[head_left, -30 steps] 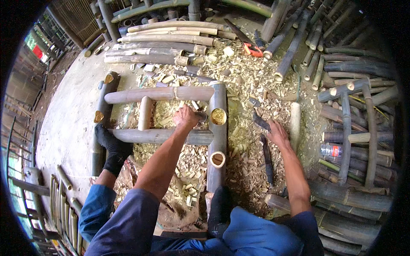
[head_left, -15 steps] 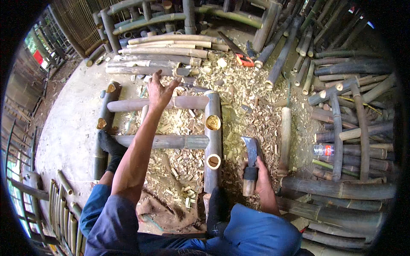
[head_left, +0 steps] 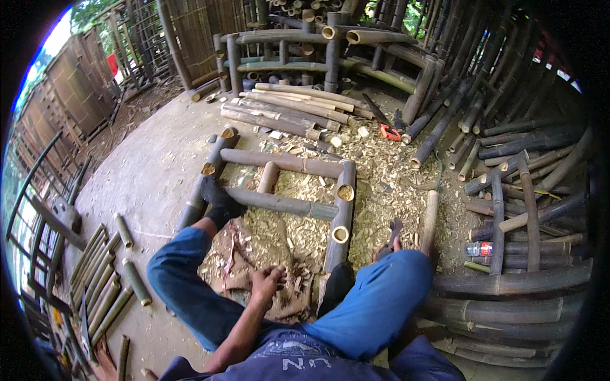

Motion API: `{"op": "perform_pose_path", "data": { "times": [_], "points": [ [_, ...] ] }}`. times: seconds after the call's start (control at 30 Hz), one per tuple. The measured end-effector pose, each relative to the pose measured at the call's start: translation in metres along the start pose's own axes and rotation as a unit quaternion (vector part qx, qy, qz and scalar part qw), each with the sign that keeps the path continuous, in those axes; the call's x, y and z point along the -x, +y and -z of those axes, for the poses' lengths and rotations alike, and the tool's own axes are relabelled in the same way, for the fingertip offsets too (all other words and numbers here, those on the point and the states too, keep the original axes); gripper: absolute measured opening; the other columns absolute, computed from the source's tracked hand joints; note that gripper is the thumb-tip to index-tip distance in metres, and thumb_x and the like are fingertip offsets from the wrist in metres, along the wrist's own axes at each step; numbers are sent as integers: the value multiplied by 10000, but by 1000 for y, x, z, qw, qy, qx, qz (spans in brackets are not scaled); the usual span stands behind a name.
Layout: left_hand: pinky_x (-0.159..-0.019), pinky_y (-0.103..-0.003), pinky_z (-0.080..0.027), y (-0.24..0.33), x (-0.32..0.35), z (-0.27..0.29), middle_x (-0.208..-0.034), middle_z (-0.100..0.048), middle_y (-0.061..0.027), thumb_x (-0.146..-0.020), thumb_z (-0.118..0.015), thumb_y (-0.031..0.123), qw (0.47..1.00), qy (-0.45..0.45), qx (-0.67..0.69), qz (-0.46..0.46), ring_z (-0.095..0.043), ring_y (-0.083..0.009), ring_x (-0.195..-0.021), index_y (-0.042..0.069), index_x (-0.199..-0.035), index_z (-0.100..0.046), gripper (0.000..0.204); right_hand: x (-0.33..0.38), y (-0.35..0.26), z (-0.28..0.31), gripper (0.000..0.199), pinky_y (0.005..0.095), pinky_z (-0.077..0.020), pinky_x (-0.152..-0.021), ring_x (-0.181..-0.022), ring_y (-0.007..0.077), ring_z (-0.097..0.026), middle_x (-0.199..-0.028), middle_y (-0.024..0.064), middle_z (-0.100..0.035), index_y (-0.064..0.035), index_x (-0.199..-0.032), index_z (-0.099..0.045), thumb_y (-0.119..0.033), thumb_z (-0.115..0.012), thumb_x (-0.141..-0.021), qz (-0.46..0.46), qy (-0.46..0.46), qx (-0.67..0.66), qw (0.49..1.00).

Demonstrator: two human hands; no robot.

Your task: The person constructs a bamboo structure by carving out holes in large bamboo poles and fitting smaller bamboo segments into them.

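My left hand (head_left: 267,283) is closed over brown sacking (head_left: 235,254) between my legs; whatever its fingers may hold is too small to make out. Most of my right hand (head_left: 396,244) is hidden behind my right knee. It grips a machete, whose dark blade (head_left: 396,227) shows above the knee. In front of me lies a bamboo frame (head_left: 286,202): two side posts joined by two rails, with a short bamboo piece (head_left: 268,178) between the rails. My left foot (head_left: 219,198) rests against the left post, and my right foot is by the near end of the right post (head_left: 341,219).
Wood chips (head_left: 375,171) cover the floor. Beyond the frame lie split bamboo lengths (head_left: 286,108) and an orange-handled saw (head_left: 389,133). Bamboo poles (head_left: 508,286) and a plastic bottle (head_left: 480,249) are at the right. Several short bamboo pieces (head_left: 101,279) lie at the left.
My left hand has come back from over the far rail to near my lap, its spread fingers now curled. The machete has sunk partly behind my right knee. The view has tilted up.
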State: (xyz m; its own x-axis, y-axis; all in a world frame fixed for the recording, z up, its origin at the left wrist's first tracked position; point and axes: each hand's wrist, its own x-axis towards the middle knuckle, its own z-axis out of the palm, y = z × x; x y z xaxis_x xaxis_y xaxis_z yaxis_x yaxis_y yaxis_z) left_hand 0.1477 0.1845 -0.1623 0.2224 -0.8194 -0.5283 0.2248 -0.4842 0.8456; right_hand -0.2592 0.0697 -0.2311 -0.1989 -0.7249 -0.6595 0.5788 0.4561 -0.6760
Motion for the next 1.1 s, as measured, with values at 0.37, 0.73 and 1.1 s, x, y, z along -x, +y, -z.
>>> {"op": "perform_pose_path", "data": {
  "times": [0.37, 0.73, 1.1],
  "points": [
    [-716, -277, -513, 141, 5, -50, -887, -698, -43, -1003, -649, 246, 969, -96, 112, -196, -637, -115, -772, 2, -1071, -691, 257, 143, -143, -141, 638, 414, -460, -819, -900, 260, -591, -888, 84, -645, -241, -1402, -623, -152, -810, -799, 661, 82, 612, 427],
    [-612, -266, -487, 78, -28, -92, -773, -686, -50, -991, -642, 166, 978, -116, 144, -94, -607, -109, -649, -15, -929, -688, 197, 113, -182, -145, 359, 256, -523, -598, -668, 126, -638, -758, 27, -650, -41, -1269, -652, -261, -673, -986, 356, -94, 408, 835],
    [-854, -437, -553, 89, -12, -181, -1078, -669, -146, -807, -744, 108, 836, -234, -179, -462, -664, -312, -967, 85, -1232, -611, 446, 54, -56, -91, 443, 298, -538, -826, -1000, 153, -636, -1120, 35, -674, -38, -1303, -600, -369, -593, -1008, -5, -221, 271, 937]
  ]
}}
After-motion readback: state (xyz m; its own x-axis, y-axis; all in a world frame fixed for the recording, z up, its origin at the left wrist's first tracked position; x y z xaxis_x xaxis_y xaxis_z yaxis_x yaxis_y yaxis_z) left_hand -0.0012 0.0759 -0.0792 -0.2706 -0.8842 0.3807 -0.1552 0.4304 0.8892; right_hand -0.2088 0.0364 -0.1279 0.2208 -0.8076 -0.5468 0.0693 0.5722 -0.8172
